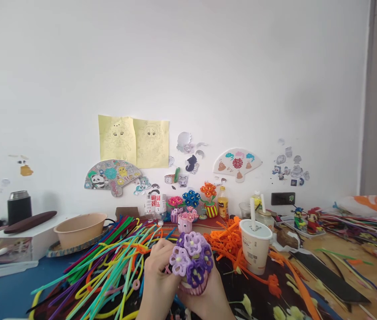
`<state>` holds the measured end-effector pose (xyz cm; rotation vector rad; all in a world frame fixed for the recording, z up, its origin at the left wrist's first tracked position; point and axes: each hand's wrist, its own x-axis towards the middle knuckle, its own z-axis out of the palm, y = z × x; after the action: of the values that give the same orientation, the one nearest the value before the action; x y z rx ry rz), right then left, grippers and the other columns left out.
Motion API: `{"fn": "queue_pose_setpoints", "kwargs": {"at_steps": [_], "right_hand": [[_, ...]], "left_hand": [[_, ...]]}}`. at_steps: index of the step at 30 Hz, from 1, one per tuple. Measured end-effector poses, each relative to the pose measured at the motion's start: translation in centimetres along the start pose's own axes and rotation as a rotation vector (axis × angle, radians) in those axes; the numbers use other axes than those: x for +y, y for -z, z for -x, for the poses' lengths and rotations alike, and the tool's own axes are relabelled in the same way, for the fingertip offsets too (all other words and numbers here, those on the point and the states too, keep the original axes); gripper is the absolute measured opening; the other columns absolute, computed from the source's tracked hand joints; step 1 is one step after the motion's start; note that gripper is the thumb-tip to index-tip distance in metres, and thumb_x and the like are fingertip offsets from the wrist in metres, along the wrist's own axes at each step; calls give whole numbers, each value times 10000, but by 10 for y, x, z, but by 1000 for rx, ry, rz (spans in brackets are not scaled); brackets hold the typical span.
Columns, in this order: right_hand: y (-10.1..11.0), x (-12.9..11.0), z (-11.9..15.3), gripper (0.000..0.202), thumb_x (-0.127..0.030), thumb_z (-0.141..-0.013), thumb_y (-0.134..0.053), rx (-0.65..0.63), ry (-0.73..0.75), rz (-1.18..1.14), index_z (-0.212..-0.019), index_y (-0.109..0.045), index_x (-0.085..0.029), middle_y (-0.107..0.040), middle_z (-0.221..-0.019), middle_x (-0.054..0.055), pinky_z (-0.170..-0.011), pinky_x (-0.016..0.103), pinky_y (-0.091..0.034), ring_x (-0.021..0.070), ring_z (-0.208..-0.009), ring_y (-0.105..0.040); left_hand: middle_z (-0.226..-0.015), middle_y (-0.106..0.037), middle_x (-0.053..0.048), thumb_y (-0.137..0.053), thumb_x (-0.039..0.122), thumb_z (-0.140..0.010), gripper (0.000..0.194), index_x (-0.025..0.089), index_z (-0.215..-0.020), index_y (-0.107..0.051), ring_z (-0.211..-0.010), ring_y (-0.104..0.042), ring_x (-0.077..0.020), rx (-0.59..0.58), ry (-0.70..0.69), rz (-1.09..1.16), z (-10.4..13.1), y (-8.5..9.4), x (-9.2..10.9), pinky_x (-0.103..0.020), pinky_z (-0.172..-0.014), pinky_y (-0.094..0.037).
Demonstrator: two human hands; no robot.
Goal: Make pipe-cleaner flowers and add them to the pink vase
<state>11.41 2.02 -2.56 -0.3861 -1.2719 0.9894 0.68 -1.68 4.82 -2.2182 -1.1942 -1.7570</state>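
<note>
A small pipe-cleaner flower pot [199,286] is held up in front of me, tilted so its blooms face the camera. Light and dark purple flowers [191,258] with yellow centres fill its top, over a pink ribbed side. From below and the right, my right hand [211,298] is wrapped round the pot. My left hand [160,269] is closed, its fingers curled against the pot's left side. A bit of pink shows between those fingers; the left fingertips are partly hidden behind the flowers.
Many loose pipe cleaners [108,262] spread to the left. Orange pipe-cleaner pieces [230,242] and a lidded cup with a straw [255,249] stand close on the right. Finished flower pots [186,221] line the back by the wall. A tan bowl [81,230] sits far left.
</note>
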Motion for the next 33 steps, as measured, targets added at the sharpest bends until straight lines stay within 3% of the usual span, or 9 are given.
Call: {"fn": "queue_pose_setpoints", "kwargs": {"at_steps": [11,16,21,28,33], "right_hand": [[-1,-7,4,695,-102,-490,-806,6,-59,-38,-1123,-552,-237,-709,-960,31,-799,420,-497,301,-883,-656],[3,6,0,710,-135,-443,-843,31,-86,-97,-1096,-587,-250,-716,-950,26,-800,441,-504,300,-863,-659],[11,16,-5,679,-169,-395,-876,-32,-200,-130,-1028,-641,-242,-730,-891,25,-749,456,-521,309,-807,-666],[1,-8,5,705,-98,-461,-826,67,-69,-103,-1104,-594,-269,-719,-995,19,-789,407,-504,280,-849,-659],[0,-9,5,794,-194,-481,-861,51,-90,-165,-1205,-541,-263,-712,-1012,32,-884,476,-463,315,-937,-647]], "left_hand": [[-489,-461,32,-489,152,-727,278,203,-494,-347,-573,-413,-136,27,24,18,-3,-1,7,-216,-542,-366],[-512,-462,34,-491,114,-694,252,204,-517,-335,-588,-420,-135,24,50,30,-3,-1,5,-216,-556,-359],[-553,-515,27,-510,123,-716,212,198,-533,-433,-613,-443,-147,6,80,34,-1,-2,-1,-250,-607,-367],[-653,-598,2,-539,184,-757,179,200,-582,-508,-664,-482,-172,-40,104,75,-1,1,1,-277,-630,-389],[-826,-677,-35,-541,309,-837,169,205,-738,-630,-785,-559,-209,-143,86,121,-1,9,1,-343,-759,-418]]}}
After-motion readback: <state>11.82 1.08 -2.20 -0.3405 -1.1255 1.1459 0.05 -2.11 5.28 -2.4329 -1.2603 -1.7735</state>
